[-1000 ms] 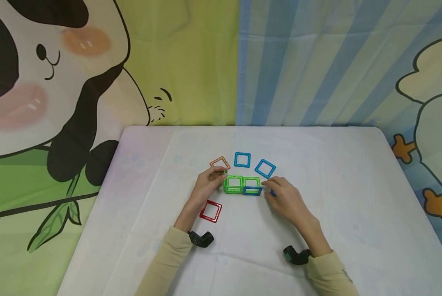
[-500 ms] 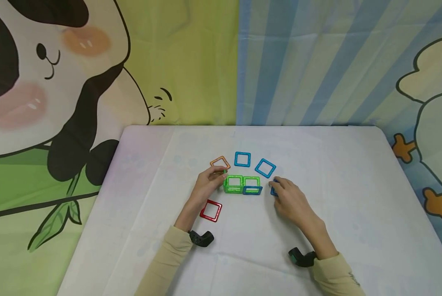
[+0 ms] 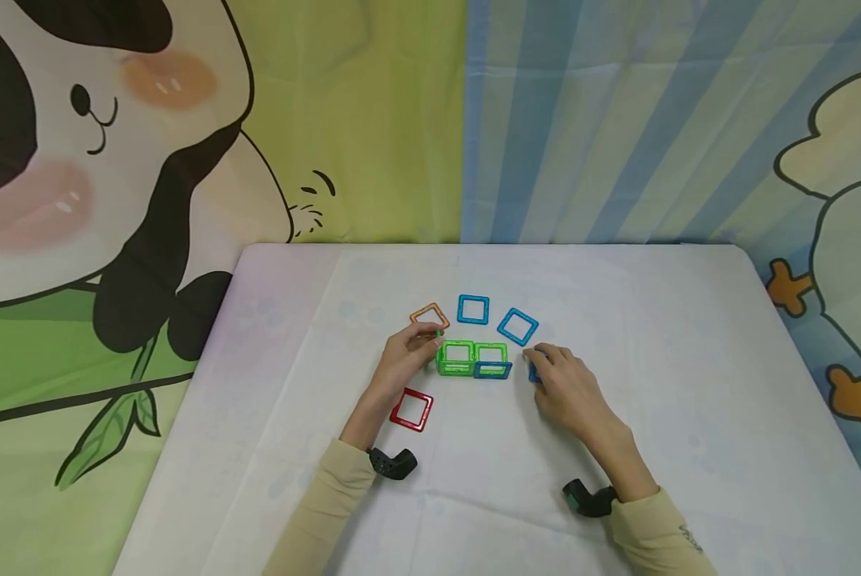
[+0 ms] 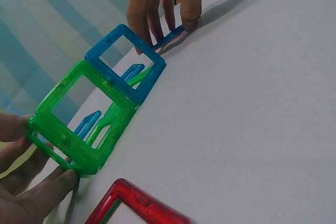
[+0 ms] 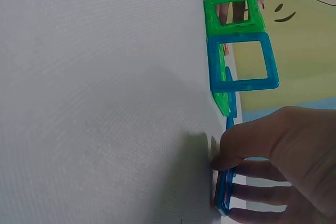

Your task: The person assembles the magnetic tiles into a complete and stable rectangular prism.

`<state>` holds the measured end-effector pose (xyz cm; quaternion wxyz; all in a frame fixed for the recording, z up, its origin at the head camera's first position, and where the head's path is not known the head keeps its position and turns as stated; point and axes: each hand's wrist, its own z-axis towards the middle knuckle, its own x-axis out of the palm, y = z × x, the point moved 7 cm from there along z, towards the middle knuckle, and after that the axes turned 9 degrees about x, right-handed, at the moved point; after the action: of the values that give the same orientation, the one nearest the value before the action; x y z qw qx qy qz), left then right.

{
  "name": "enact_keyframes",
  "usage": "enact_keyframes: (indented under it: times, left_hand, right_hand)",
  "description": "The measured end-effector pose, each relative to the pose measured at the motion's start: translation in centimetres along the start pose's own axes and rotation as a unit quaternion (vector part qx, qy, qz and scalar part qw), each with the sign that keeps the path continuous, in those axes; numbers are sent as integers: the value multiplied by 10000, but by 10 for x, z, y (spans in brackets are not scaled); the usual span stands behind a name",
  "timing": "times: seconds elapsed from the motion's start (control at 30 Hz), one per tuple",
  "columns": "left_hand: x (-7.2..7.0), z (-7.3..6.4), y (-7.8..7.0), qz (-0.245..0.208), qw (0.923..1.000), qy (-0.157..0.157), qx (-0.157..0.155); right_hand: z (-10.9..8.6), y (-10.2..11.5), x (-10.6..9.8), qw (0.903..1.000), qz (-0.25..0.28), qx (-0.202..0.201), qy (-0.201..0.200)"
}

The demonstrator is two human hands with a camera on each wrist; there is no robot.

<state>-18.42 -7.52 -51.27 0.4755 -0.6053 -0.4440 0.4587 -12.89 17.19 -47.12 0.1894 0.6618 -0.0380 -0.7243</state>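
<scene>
A small structure of green magnetic tiles [image 3: 474, 356] stands mid-table, two squares wide. Its front carries an upright green tile [image 4: 63, 90] beside an upright blue tile [image 4: 152, 80]. My left hand [image 3: 405, 360] holds the structure's left end, thumb and fingers on a green tile there. To the right, apart from the structure, my right hand [image 3: 567, 388] pinches a low blue magnetic tile [image 5: 224, 192] between thumb and fingers, close to the tabletop. A reddish edge shows along that tile in the right wrist view; whether it is a second tile, I cannot tell.
Behind the structure lie an orange tile [image 3: 422, 310], a blue tile [image 3: 474, 298] and a tilted blue tile [image 3: 526, 316]. A red tile [image 3: 426, 414] lies nearer, by the left forearm. The pale table [image 3: 618, 296] ends at a printed curtain [image 3: 402, 160].
My right hand has moved right, away from the structure's right end, and onto the separate blue tile, then stays there. The left hand keeps its hold.
</scene>
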Motion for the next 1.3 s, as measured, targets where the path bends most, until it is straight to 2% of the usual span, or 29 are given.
enact_keyframes:
  times: [0.23, 0.43, 0.83, 1.07, 1.3]
  left_hand:
    - [0, -1, -1, 24, 10000, -9, -20]
    - [-1, -1, 0, 5, 10000, -53, -40]
    - [-1, -1, -2, -9, 9999, -87, -53]
    - [-1, -1, -2, 20, 9999, -95, -53]
    - [0, -2, -3, -4, 10000, -45, -66]
  right_hand:
    - [1, -2, 0, 9996, 247, 104, 5]
    - [1, -9, 1, 9980, 521, 353, 99]
    - [0, -22, -2, 9870, 1260, 918, 396]
    - [0, -25, -3, 9834, 1516, 944, 326]
    - [5, -22, 0, 9775, 1894, 813, 453]
